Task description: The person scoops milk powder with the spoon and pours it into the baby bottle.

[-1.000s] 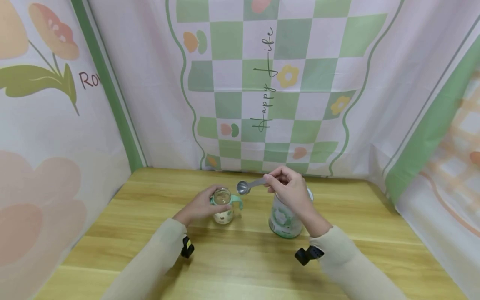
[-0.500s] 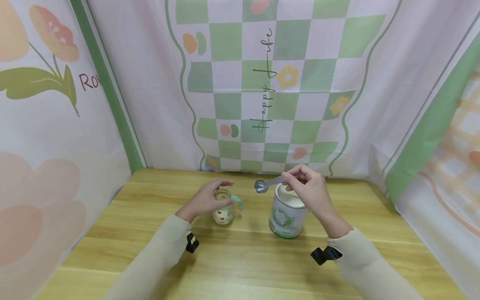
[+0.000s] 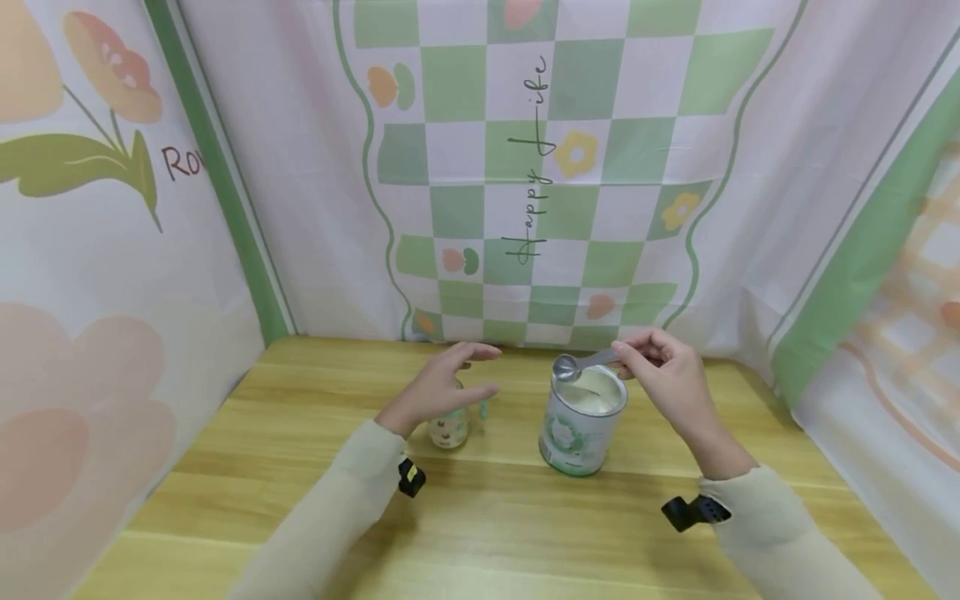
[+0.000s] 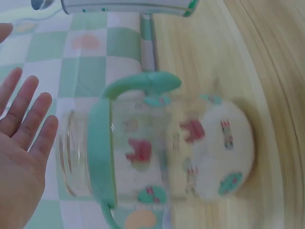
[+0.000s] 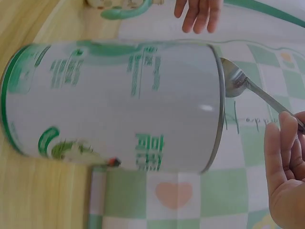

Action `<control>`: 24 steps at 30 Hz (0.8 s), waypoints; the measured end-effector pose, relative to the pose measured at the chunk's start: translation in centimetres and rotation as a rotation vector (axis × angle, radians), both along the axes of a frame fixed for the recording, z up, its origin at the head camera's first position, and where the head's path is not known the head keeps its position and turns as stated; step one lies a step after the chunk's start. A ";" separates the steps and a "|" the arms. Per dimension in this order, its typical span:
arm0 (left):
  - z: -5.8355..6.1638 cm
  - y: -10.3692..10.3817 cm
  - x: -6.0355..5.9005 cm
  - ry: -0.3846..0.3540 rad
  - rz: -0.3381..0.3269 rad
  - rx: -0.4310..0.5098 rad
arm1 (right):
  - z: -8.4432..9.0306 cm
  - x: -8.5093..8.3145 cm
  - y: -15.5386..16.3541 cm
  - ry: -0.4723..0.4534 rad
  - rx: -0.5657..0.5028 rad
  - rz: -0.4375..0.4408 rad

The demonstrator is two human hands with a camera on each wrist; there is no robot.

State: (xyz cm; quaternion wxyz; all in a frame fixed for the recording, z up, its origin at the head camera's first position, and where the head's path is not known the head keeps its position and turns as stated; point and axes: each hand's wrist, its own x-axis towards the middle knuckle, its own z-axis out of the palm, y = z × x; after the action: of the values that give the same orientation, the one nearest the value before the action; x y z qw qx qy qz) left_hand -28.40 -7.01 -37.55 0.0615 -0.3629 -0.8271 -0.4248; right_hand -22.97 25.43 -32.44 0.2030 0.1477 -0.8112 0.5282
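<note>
A small clear baby bottle (image 3: 449, 428) (image 4: 162, 155) with teal handles and animal prints stands open on the wooden table (image 3: 480, 533). My left hand (image 3: 447, 384) (image 4: 21, 143) hovers just above it, fingers straight, holding nothing. To the right stands an open white and green tin (image 3: 580, 422) (image 5: 119, 105) of white powder. My right hand (image 3: 670, 379) (image 5: 286, 171) pinches the handle of a metal spoon (image 3: 576, 365) (image 5: 238, 83), whose bowl sits over the tin's left rim.
Printed cloth panels (image 3: 555, 167) wall the table on the back, left and right. Bare wooden tabletop lies in front of the bottle and tin, towards me.
My right hand carried the spoon rightward from above the bottle to over the tin. My left hand let go of the bottle, lifted and opened its fingers.
</note>
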 end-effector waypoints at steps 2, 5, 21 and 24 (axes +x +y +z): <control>0.1 0.6 0.1 -0.017 -0.016 0.003 | -0.1 0.1 0.4 -0.007 0.012 -0.008; 0.3 1.6 0.2 -0.043 -0.034 -0.007 | -0.3 0.2 0.9 -0.010 0.023 -0.011; -1.0 6.6 1.4 -0.191 -0.096 -0.098 | -2.5 0.1 1.7 0.150 0.372 -0.144; -1.4 7.5 1.5 -0.233 -0.109 -0.056 | -2.8 -0.1 1.5 0.204 0.421 -0.150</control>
State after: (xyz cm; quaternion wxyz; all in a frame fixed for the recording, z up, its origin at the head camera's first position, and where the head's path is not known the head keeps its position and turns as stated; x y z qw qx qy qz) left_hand -26.91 0.50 -38.98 -0.0682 -0.3572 -0.8192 -0.4434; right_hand -23.06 26.98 -35.28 0.2873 0.1786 -0.8873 0.3135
